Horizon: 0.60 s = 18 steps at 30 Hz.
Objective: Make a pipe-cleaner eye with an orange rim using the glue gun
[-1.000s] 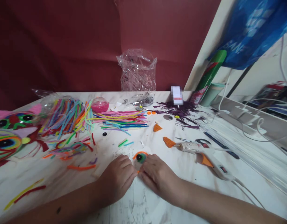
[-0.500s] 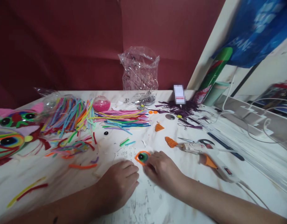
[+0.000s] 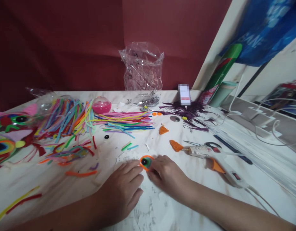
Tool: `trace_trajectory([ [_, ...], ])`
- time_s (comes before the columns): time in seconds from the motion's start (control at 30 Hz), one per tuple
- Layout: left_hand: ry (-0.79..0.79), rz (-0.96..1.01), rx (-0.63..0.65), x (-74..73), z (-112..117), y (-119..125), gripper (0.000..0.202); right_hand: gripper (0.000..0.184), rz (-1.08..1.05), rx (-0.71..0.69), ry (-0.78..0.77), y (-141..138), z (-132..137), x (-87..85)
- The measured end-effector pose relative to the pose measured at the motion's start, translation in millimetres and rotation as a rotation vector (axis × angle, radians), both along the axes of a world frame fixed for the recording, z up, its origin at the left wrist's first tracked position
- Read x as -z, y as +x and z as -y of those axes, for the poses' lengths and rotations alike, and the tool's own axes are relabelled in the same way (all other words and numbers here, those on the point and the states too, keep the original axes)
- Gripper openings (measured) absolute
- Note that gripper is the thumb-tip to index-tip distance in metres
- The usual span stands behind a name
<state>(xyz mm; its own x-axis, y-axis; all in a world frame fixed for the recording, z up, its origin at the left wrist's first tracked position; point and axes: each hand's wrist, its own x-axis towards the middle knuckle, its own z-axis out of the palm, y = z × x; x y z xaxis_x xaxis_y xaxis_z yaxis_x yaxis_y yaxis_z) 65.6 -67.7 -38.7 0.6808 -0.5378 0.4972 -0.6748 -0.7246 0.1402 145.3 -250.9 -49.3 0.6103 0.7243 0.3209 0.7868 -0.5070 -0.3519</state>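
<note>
A small pipe-cleaner eye [image 3: 144, 162] lies on a printed paper sheet [image 3: 148, 208] in the middle of the table. It has a black pupil, green and bluish rings and an orange outline. My right hand [image 3: 165, 171] pinches its right side between thumb and fingers, covering that edge. From the left, my left hand [image 3: 125, 186] reaches palm down. Its fingers stretch towards the eye's left tip, and one fingertip is at or very near the orange outline. The left thumb stands apart from the fingers.
A glue gun [image 3: 205, 151] lies on the right, its nozzle by an orange piece [image 3: 176, 146]. Bundled pipe cleaners [image 3: 63, 118] and loose offcuts [image 3: 71, 154] spread left, beside decorated cat-like faces [image 3: 8, 144]. Purple tassels [image 3: 186, 110] and a clear bag [image 3: 143, 70] are behind.
My left hand's fingers have stretched out and come up to the eye's left side. My right hand keeps its pinch on the eye. The view has shifted slightly.
</note>
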Motion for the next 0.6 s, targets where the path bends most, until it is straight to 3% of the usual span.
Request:
trace_trajectory([
  [0.33, 0.045, -0.018, 0.007, -0.3, -1.1, 0.4, 0.021, 0.014, 0.028, -0.065, 0.041, 1.8, 2.2, -2.8],
  [0.6, 0.102, 0.027, 0.042, 1.0, 0.1, 2.6, 0.022, 0.019, 0.031, -0.008, 0.071, 1.1, 6.9, -2.6],
])
